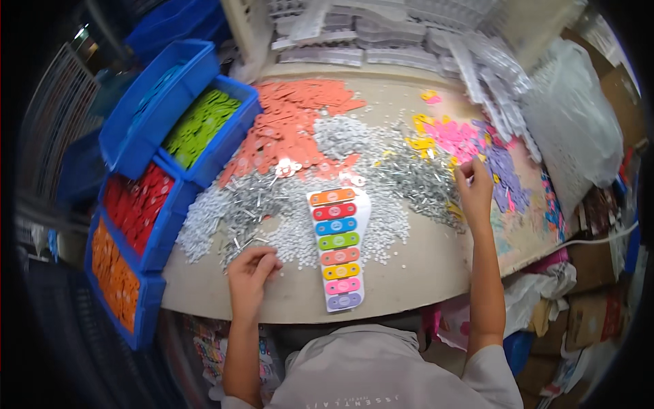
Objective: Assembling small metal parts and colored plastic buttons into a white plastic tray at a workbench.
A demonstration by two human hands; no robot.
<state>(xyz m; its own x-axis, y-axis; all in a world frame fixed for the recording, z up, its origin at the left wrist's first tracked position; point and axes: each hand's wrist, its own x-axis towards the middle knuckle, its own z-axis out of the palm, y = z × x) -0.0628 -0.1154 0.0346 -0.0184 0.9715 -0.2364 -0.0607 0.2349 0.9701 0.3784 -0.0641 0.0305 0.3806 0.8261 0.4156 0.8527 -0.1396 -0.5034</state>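
A white toy xylophone [346,249] lies in front of me with a row of coloured bars, orange at the far end and purple at the near end. My left hand [250,276] is left of it at the near edge of a heap of small metal pins [255,204]. Its thumb and fingers are pressed together; anything between them is hidden. Over at the right, my right hand [475,184] pinches beside purple bars [505,178] and pink bars [455,138]. I cannot make out what its fingertips hold. More metal pins [422,184] lie left of that hand.
Blue bins at the left hold green bars [201,126], red bars [139,208] and orange bars [114,273]. Coral bars [286,129] and white beads [344,136] cover the table's middle. Stacked clear plastic trays [395,41] stand behind; a plastic bag [575,116] bulges at right.
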